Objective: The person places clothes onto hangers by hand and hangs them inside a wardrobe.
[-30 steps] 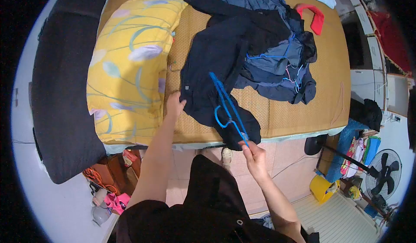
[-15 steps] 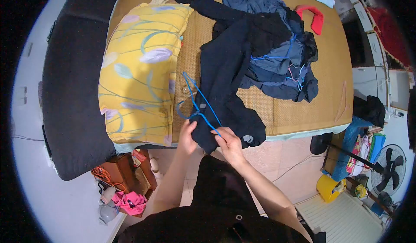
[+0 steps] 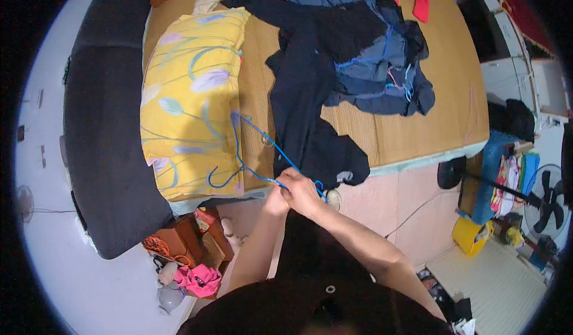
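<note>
Compared with the frame half a second earlier, the hanger has swung leftward and the two hands have closed from side by side to overlapping. At present the hanger lies slantwise at the near edge of the bed, its hook over the near end of the pillow and its far corner over the pillow's right edge; I cannot tell whether it touches the pillow. Handling: I judge the hanger light and thin, springy rather than rigid, possibly smooth enough to rotate in a loose hold. Take hold on the straight bar or at the neck below the hook. I judge the garment, spread dark beside it, soft and limp; hold it at a doubled edge or seam, since a single layer may slide. Right hand: fingers curled closed on the hanger near its near end, a short length showing beyond the fist. Left hand: directly beside and partly behind the right, fingers mostly hidden; I cannot tell how far open it is, nor whether it holds the hanger, cloth or nothing.
</note>
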The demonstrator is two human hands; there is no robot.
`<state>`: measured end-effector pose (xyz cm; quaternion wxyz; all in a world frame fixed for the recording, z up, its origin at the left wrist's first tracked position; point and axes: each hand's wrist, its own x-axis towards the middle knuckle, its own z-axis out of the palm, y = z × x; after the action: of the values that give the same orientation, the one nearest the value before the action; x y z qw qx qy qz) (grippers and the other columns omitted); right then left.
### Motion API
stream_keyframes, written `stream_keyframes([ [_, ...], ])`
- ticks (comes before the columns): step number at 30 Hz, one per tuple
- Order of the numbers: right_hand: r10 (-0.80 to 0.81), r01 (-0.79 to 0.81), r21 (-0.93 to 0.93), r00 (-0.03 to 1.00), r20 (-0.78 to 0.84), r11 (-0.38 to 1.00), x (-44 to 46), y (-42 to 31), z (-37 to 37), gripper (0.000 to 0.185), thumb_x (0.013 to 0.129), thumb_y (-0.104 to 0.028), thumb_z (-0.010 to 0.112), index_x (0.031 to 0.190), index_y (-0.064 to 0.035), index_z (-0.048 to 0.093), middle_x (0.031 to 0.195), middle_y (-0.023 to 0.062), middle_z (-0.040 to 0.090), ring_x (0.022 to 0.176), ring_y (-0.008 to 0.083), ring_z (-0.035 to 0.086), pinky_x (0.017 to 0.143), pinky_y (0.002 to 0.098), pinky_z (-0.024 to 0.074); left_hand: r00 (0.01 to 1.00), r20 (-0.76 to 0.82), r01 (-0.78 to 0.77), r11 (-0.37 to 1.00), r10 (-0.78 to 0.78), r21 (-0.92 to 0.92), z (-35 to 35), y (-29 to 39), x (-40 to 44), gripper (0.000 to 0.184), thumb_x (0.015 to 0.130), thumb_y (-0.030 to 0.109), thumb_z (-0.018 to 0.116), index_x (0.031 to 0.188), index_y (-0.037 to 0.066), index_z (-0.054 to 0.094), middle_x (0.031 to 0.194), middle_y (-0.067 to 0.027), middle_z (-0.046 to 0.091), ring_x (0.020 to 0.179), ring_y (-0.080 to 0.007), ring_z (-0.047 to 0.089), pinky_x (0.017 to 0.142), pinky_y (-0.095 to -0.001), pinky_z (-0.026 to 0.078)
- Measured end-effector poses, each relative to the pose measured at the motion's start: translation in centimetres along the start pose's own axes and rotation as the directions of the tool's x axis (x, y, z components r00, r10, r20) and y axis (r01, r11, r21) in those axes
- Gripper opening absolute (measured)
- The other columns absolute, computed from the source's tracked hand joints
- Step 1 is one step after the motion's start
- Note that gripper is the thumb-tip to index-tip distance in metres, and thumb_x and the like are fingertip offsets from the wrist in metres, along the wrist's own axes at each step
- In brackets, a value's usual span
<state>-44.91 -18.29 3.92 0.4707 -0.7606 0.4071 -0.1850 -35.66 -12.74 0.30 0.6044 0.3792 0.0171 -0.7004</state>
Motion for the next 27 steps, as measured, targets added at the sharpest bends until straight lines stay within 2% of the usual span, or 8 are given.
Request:
stream_keyframes([
  [7,0.003,-0.005,0.093,1.000,0.022,0.996,0.0,-3.6,-0.4,0.024,0.066,0.005,0.056,0.090,-0.0018,0.055,0.089,0.0172,0.055,0.078,0.0378,0.059,0.066,0.0438,0.0494,0.992,-0.003,0.125,0.976,-0.126,0.180,0.2,2.2,1.1,0.035,0.089,0.029,0.050,0.118,0.010,0.052,0.118,-0.0085,0.054,0.111,-0.0234,0.050,0.095,-0.0376,0.040],
  [11,0.000,-0.045,0.243,0.983,0.182,0.969,0.0,-7.5,0.0,0.021,0.072,0.003,0.048,0.092,-0.0022,0.053,0.089,0.0174,0.054,0.081,0.0388,0.057,0.069,0.0425,0.0475,0.984,0.003,0.171,0.943,-0.180,0.284,0.0,4.0,0.7,0.037,0.088,0.030,0.051,0.119,0.010,0.052,0.120,-0.0095,0.053,0.113,-0.0244,0.049,0.095,-0.0380,0.040],
  [14,-0.091,0.045,0.305,0.986,0.139,0.951,0.3,-10.7,-1.9,0.022,0.072,0.005,0.048,0.093,-0.0020,0.052,0.090,0.0162,0.054,0.082,0.0377,0.057,0.068,0.0403,0.0473,0.983,0.004,0.167,0.907,-0.183,0.386,-0.2,5.7,1.3,0.038,0.088,0.030,0.052,0.120,0.010,0.051,0.121,-0.0103,0.052,0.114,-0.0252,0.048,0.096,-0.0382,0.039],
  [18,-0.155,0.188,0.376,0.981,-0.116,0.907,3.1,-13.7,-8.9,0.021,0.072,0.006,0.049,0.091,-0.0021,0.055,0.085,0.0140,0.055,0.078,0.0291,0.059,0.066,0.0335,0.0467,0.998,-0.024,0.054,0.746,-0.050,0.664,-1.4,8.9,5.3,0.040,0.087,0.031,0.052,0.122,0.010,0.050,0.122,-0.0113,0.051,0.115,-0.0262,0.047,0.096,-0.0386,0.039],
  [21,-0.111,0.198,0.268,0.945,-0.307,0.943,4.9,-13.9,-14.4,0.022,0.072,0.005,0.051,0.092,-0.0027,0.058,0.084,0.0099,0.058,0.074,0.0164,0.057,0.066,0.0271,0.0449,0.996,0.000,-0.028,0.331,0.086,0.943,-4.4,11.3,8.7,0.042,0.087,0.031,0.053,0.123,0.010,0.050,0.123,-0.0121,0.050,0.116,-0.0269,0.046,0.096,-0.0389,0.038],
  [23,-0.120,0.239,0.248,0.902,-0.415,0.939,5.1,-15.4,-18.3,0.023,0.071,0.005,0.049,0.092,-0.0009,0.057,0.085,0.0125,0.059,0.079,0.0240,0.060,0.072,0.0319,0.0479,0.952,0.283,-0.193,-0.492,0.115,0.849,-6.5,13.5,9.2,0.043,0.087,0.032,0.053,0.123,0.010,0.049,0.124,-0.0126,0.049,0.117,-0.0274,0.045,0.096,-0.0391,0.038],
  [24,-0.092,0.233,0.279,0.893,-0.440,0.932,5.2,-15.8,-20.0,0.023,0.072,0.005,0.050,0.093,-0.0011,0.057,0.085,0.0091,0.060,0.077,0.0181,0.058,0.070,0.0287,0.0467,0.886,0.445,-0.107,-0.879,0.127,0.464,-7.5,13.9,9.1,0.036,0.081,0.022,0.057,0.117,0.015,0.056,0.123,-0.0115,0.050,0.115,-0.0321,0.046,0.093,-0.0430,0.039],
  [27,-0.080,0.247,0.277,0.862,-0.501,0.928,5.3,-16.9,-24.6,0.020,0.081,0.000,0.054,0.101,-0.0007,0.059,0.094,0.0030,0.062,0.081,0.0082,0.056,0.072,0.0205,0.0439,0.884,0.461,-0.044,-0.971,0.071,0.234,-6.9,16.8,9.1,0.035,0.080,0.018,0.055,0.116,0.018,0.056,0.122,-0.0105,0.050,0.112,-0.0305,0.047,0.093,-0.0439,0.038],
])
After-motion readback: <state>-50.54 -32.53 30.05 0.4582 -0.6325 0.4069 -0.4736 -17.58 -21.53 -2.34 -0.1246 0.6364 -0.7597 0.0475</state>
